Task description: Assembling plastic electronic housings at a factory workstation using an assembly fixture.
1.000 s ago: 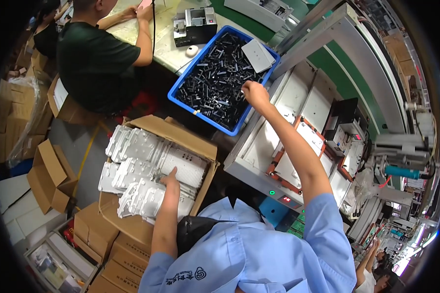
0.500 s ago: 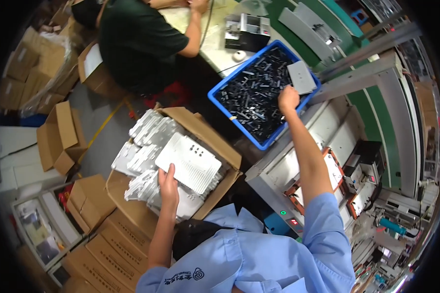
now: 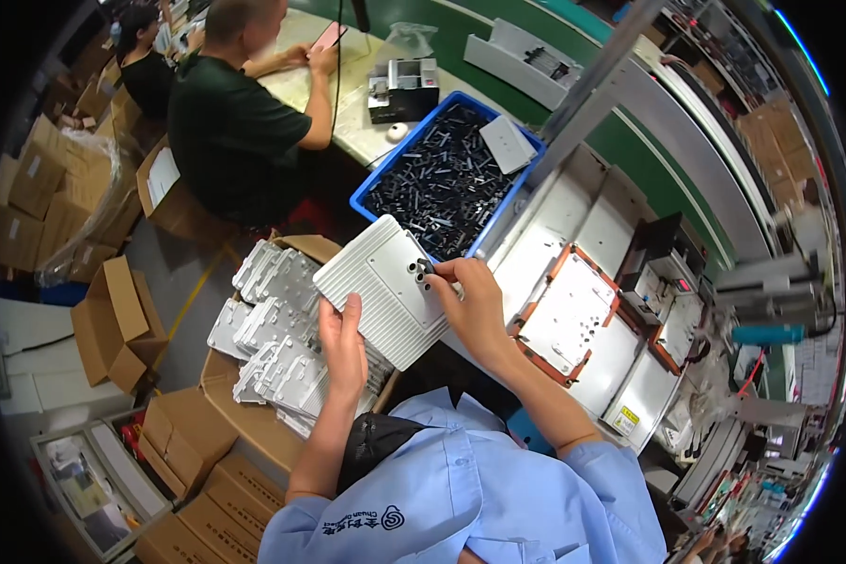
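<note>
A pale metal panel with ribbed edges (image 3: 381, 291) is tilted in front of me, gripped along its lower left side by my left hand (image 3: 344, 346), thumb on top. My right hand (image 3: 475, 305) pinches a small black piece (image 3: 425, 267) against the panel, beside a cluster of round holes. The fingertips partly hide that piece. Just beyond the panel stands a blue bin (image 3: 509, 199) full of small black parts (image 3: 432, 174), with a grey plate (image 3: 508, 144) lying on them. Below my left hand, similar metal panels (image 3: 277, 324) are stacked in an open cardboard box (image 3: 226, 385).
To the right is a white workbench with an orange-edged fixture (image 3: 566, 315) and a black device (image 3: 663, 273). A co-worker in a dark shirt (image 3: 226, 132) sits at the far-left table, holding a pink, phone-like object (image 3: 330, 36). Cardboard boxes (image 3: 122, 305) stand at left.
My right hand has come back from the blue bin to the panel with a small black piece. My left hand has lifted the panel from over the cardboard box, up and to the right.
</note>
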The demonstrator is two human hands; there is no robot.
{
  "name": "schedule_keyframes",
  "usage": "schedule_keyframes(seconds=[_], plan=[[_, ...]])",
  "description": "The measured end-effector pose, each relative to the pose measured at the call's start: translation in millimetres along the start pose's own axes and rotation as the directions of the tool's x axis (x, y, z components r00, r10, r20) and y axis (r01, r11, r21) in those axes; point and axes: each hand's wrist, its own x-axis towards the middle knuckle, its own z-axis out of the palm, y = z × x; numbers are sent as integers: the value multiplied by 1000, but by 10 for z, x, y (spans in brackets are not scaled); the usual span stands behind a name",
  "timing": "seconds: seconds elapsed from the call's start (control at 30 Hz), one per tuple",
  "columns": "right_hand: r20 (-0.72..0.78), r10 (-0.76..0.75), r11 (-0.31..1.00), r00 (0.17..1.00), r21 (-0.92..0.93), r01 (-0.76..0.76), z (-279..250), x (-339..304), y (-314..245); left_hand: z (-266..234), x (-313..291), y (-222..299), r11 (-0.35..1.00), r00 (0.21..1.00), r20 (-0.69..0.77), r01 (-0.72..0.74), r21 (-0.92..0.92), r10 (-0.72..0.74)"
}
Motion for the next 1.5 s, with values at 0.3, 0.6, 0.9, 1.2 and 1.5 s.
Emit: schedule_keyframes(seconds=[0.3, 0.6, 0.9, 1.2, 1.5], plan=[[-173, -10, 996, 985, 85, 25, -375, -175, 140, 119, -214, -23, 997, 990, 130, -63, 41, 57], [810, 88, 701, 580, 363, -614, -111, 405, 673, -360, 68, -289, 958, 961, 41, 276, -75, -273], [-189, -83, 660, 978, -746, -88, 115, 2043, 2596, -741, 191, -198, 943, 938, -151, 288, -168, -313], [-210, -180, 286, 961, -946, -153, 323, 2468, 3105, -889, 218, -100, 954, 907, -295, 274, -125, -299], [7, 134, 834, 991, -541, -109, 306, 2198, 2236, -817, 408, -96, 950, 932, -212, 259, -177, -293]])
